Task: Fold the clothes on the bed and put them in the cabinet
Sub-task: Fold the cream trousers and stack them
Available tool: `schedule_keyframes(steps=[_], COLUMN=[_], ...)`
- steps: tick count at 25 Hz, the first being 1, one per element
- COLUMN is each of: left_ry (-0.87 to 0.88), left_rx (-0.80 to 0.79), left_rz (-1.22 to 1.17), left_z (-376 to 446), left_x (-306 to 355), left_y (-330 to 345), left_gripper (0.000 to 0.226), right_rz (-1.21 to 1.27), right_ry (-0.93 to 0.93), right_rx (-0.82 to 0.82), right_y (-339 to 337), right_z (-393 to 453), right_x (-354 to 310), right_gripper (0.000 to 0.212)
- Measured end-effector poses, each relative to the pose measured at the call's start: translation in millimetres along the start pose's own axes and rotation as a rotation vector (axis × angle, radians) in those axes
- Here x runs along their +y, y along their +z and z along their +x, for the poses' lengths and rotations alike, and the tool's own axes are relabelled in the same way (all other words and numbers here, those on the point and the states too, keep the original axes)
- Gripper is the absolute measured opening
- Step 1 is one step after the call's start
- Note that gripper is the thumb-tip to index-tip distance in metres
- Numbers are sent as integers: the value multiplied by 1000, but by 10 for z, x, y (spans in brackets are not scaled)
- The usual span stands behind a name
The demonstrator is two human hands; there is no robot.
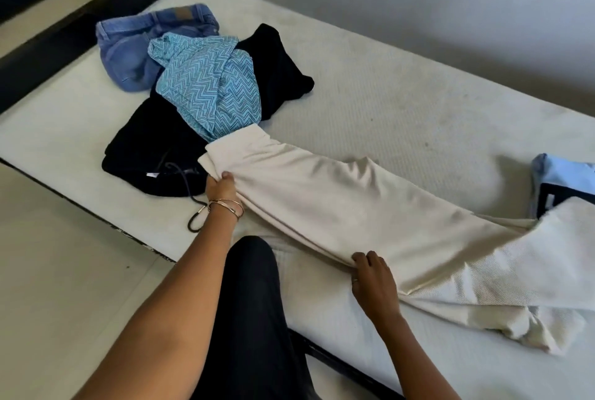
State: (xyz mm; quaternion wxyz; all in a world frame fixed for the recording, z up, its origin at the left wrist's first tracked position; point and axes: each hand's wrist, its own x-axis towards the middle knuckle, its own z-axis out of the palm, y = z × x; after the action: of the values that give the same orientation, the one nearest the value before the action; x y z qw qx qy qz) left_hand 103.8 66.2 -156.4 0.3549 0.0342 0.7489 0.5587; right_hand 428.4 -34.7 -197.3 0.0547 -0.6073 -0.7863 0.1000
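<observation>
Left hand: my left hand (222, 188) pinches the near edge of the cream trousers (338, 206) close to their end by the pile, thumb on top of the cloth; thin bangles (225, 206) ring that wrist.
Right hand: my right hand (373, 277) grips the same near edge further along, fingers curled over a fold.
Cream trousers: they lie stretched across the bed (402, 103) between my two hands, the far end bunched near the right side.
Pile: jeans (135, 45), a turquoise zigzag shirt (206, 84) and black clothes (154, 148) lie heaped together on the bed, just beyond my left hand; the shirt touches the end of the trousers.
Cord: a dark cord (193, 206) trails from the black clothes beside my left wrist.
Right edge: a light blue cloth (563, 174) lies on the bed.
Knee: my knee (251, 270) in dark cloth rests against the bed's edge.
</observation>
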Motion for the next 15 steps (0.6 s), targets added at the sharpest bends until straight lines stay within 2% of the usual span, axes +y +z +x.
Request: schedule_keyframes(steps=[2, 4, 6, 8, 10, 12, 13, 15], left_ry=[-11, -161, -293, -296, -315, -259, -168, 107], left_rx=[6, -14, -90, -139, -140, -9, 5, -68], left_rz=[5, 89, 85, 123, 220, 602, 850, 1141], left_z=[156, 224, 101, -67, -112, -225, -466, -1275], left_x=[8, -88, -142, -176, -297, -490, -577, -665], left_y=[-118, -310, -436, -453, -397, -189, -54, 298], left_gripper=[34, 33, 26, 22, 47, 74, 75, 59], right_rz=[33, 16, 25, 83, 113, 168, 219, 367], right_ry=[-73, -105, -48, -4, 75, 330, 526, 925], right_rx=[19, -28, -70, -107, -118, -24, 87, 370], right_y=[52, 149, 188, 159, 35, -159, -261, -502], right_z=[-42, -170, -263, -231, -206, -228, -237, -301], right_x=[-124, -196, -245, -270, -167, 63, 210, 533], right_gripper=[53, 59, 60, 47, 31, 25, 23, 22])
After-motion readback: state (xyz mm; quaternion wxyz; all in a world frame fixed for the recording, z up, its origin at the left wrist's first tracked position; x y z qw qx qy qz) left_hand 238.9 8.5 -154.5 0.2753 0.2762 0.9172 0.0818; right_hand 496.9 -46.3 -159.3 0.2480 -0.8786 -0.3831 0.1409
